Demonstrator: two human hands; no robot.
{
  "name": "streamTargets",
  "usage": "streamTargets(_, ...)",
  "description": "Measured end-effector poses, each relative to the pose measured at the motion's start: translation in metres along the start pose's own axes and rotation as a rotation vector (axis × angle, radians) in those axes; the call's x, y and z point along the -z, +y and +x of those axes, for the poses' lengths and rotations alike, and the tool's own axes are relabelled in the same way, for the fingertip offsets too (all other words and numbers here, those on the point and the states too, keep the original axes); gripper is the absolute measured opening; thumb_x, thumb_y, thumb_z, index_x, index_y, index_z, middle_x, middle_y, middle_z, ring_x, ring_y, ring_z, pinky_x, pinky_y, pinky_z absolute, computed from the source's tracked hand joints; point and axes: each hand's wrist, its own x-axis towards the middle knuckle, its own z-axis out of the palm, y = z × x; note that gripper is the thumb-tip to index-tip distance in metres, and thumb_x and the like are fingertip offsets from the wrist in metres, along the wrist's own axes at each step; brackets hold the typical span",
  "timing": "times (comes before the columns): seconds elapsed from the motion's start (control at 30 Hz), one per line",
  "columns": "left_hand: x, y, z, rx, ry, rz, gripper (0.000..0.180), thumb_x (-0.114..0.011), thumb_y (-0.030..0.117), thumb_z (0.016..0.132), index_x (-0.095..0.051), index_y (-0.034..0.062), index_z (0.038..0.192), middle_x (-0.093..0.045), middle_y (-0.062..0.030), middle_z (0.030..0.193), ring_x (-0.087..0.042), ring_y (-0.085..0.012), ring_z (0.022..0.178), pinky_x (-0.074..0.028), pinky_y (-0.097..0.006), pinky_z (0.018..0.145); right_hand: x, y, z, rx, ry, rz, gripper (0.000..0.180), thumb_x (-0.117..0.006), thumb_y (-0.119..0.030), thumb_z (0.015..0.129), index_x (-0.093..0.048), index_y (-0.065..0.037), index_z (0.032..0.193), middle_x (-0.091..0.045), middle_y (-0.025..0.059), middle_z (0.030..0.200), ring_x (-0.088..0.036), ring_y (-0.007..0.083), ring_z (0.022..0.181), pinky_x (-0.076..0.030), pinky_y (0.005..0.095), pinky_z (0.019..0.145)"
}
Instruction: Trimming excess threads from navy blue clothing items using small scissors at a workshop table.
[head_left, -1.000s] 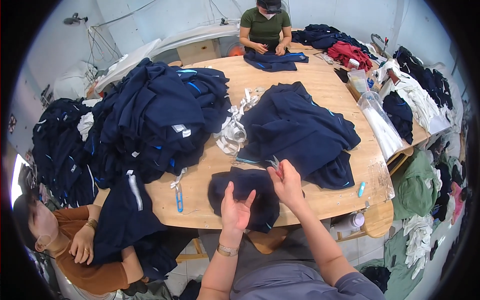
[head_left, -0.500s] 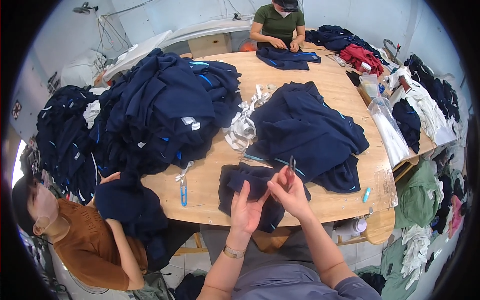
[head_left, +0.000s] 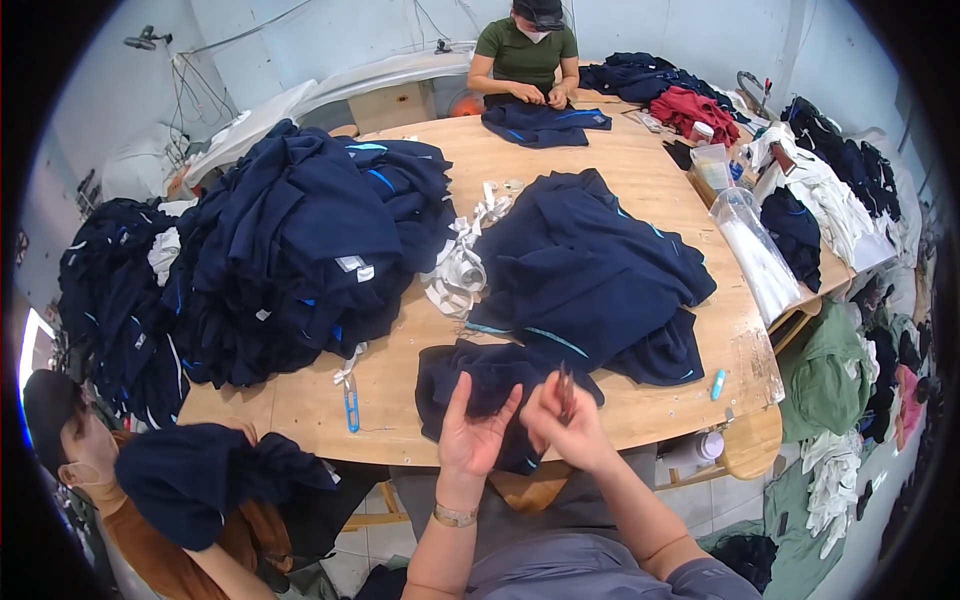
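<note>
My left hand is palm up with thumb and fingers apart, nothing visible in it, above a dark navy garment at the table's near edge. Close beside it on the right, my right hand is closed round a small pair of thread snips, blades pointing up and partly hidden by the fingers. The navy garment hangs a little over the edge between my hands. Just beyond lies a heap of navy garments with light blue trim.
A large navy garment pile covers the table's left, next to white tape strips. Blue-handled snips and a turquoise marker-like object lie near the edge. Co-workers sit at left, handling a navy garment, and at the far side.
My hands have moved slightly apart, and my left fingers no longer meet the right ones. The snips have turned more upright. The left co-worker has lifted and spread a navy garment.
</note>
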Motion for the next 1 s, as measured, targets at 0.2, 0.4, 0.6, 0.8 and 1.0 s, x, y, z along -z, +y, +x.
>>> streamTargets(0.2,0.0,-0.019,-0.008,-0.152,-0.004,0.268,0.028,-0.053,0.019,0.092,-0.052,0.004,0.116,-0.059,-0.0093,0.112,-0.058,-0.0213,0.102,-0.048,-0.038,0.09,0.001,0.009,0.025,-0.012,0.169,-0.219,0.031,-0.061,-0.005,0.086,-0.032,-0.009,0.077,-0.052,0.0024,0.069,-0.049,0.0046,0.049,-0.036,0.0179,0.04)
streamTargets(0.4,0.001,-0.019,-0.009,-0.31,-0.014,0.391,0.022,-0.051,0.016,0.093,-0.051,0.0061,0.113,-0.059,-0.0089,0.109,-0.059,-0.0191,0.1,-0.05,-0.036,0.087,0.007,0.005,0.021,-0.051,0.148,0.178,0.028,-0.06,-0.003,0.085,-0.034,-0.01,0.076,-0.052,0.0028,0.068,-0.042,0.006,0.044,-0.031,0.0198,0.037)
streamTargets(0.6,-0.006,-0.024,-0.005,-0.287,-0.042,0.284,0.02,-0.051,0.016,0.093,-0.054,0.0057,0.11,-0.061,-0.0098,0.106,-0.06,-0.0211,0.099,-0.051,-0.042,0.087,0.045,-0.01,-0.003,0.257,0.236,0.279,0.023,-0.051,-0.014,0.092,-0.034,-0.013,0.076,-0.05,0.0047,0.067,-0.042,0.0083,0.043,-0.032,0.0185,0.037)
streamTargets(0.8,-0.007,-0.019,-0.012,-0.297,-0.022,0.366,0.022,-0.049,0.018,0.094,-0.054,0.0018,0.108,-0.061,-0.0127,0.104,-0.062,-0.0239,0.095,-0.054,-0.041,0.083,0.045,0.01,-0.015,0.08,0.264,-0.062,0.028,-0.04,-0.037,0.096,-0.039,-0.012,0.085,-0.049,0.004,0.069,-0.044,0.0095,0.05,-0.034,0.0207,0.044)
streamTargets(1.0,-0.018,-0.021,-0.019,-0.189,-0.084,0.357,0.027,-0.046,0.018,0.095,-0.049,0.0049,0.119,-0.059,-0.0128,0.111,-0.061,-0.0249,0.099,-0.054,-0.041,0.083,0.038,0.023,-0.012,0.333,0.351,-0.713,0.029,-0.062,-0.026,0.086,-0.046,-0.005,0.074,-0.047,0.0062,0.056,-0.044,0.0157,0.046,-0.035,0.0262,0.045)
